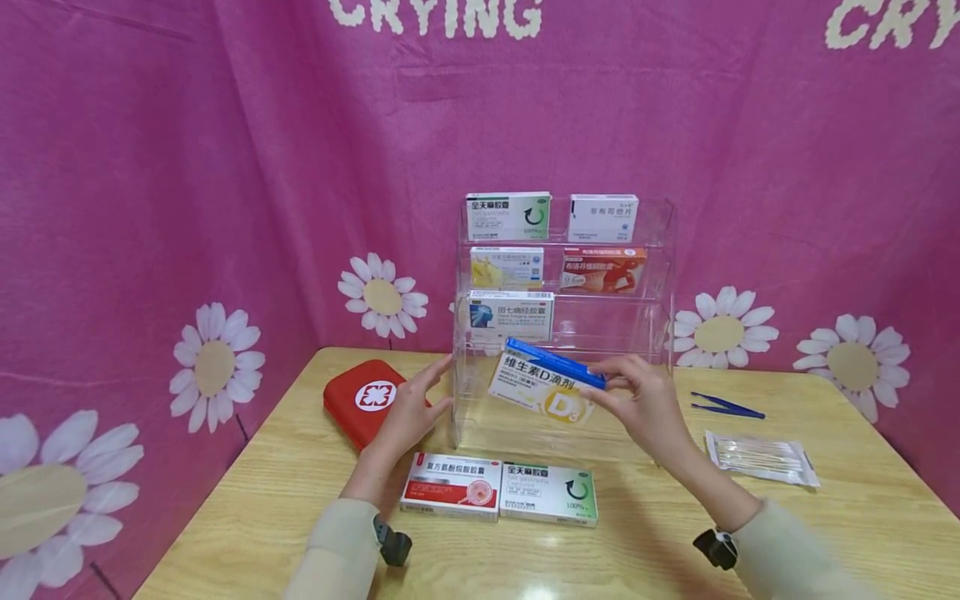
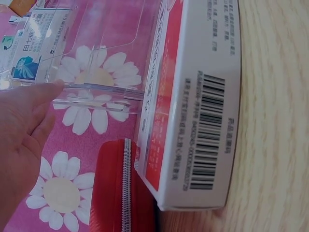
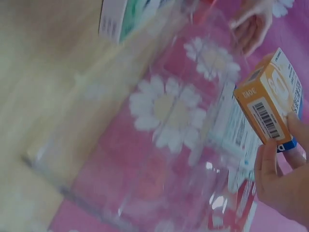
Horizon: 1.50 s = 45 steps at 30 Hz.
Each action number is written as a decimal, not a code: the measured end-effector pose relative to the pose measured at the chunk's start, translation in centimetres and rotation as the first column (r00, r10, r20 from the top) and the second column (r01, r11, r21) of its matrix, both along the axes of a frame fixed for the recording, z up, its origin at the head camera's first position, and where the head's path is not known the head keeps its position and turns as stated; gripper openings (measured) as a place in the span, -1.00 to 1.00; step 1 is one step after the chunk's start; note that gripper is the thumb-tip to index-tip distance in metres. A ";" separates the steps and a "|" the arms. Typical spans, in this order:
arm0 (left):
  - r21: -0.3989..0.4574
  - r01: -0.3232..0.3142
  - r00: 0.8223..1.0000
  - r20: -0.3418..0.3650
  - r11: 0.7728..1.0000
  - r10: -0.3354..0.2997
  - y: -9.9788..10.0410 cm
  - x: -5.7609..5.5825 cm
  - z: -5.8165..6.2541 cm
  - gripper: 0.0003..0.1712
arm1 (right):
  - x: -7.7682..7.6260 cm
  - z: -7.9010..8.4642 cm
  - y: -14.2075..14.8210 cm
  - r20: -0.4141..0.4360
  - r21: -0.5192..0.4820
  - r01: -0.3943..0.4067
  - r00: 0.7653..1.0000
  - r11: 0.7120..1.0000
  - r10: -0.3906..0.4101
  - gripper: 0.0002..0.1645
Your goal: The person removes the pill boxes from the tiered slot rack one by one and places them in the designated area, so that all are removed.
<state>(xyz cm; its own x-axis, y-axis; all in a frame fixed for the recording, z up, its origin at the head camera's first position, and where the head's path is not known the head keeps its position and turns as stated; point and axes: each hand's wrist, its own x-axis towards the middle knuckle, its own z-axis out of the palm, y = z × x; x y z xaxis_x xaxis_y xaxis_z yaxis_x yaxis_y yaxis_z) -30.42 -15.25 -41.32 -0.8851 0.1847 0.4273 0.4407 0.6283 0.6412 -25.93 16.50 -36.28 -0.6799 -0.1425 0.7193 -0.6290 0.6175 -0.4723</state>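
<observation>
My right hand (image 1: 647,402) pinches a blue, white and orange vitamin D drops box (image 1: 528,385) by its right end. The box is tilted in front of the lower tiers of a clear acrylic display rack (image 1: 611,321). In the right wrist view, thumb and fingers grip the blue end of this box (image 3: 264,104). My left hand (image 1: 408,414) is at the rack's left side, fingers extended and fingertips right at its edge. Upper tiers carry several medicine boxes, among them a Tianqi capsule box (image 1: 512,317) on the third tier.
A red-and-white medicine box (image 1: 450,483) and a green-and-white one (image 1: 549,492) lie before the rack. At the left is a red zippered first-aid case (image 1: 363,400). Blue tweezers (image 1: 727,406) and a cotton swab pack (image 1: 761,458) lie right. A pink curtain (image 1: 300,167) hangs behind.
</observation>
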 end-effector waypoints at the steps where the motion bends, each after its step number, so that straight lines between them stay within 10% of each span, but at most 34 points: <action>1: -0.001 0.001 1.000 -0.003 1.000 -0.001 0.0 0.0 0.0 -0.20 | 0.2 -0.3 -0.4 0.023 0.006 -0.008 1.000 1.000 0.008 -0.70; 13: -0.019 0.012 0.999 -0.046 1.000 -0.013 0.0 0.0 0.1 -0.22 | 2.5 -3.4 -4.8 0.306 0.011 -0.200 0.934 0.980 0.187 -0.80; 34: -0.009 -0.017 0.999 0.039 1.000 0.018 0.4 0.2 0.6 -0.20 | 4.3 -5.8 -9.2 0.442 -0.012 -0.415 0.814 0.910 0.377 -0.78; 45: -0.028 -0.032 0.998 0.056 0.999 0.034 0.4 0.4 0.7 -0.19 | 5.2 -7.1 -10.4 0.459 0.013 -0.445 0.798 0.895 0.390 -0.77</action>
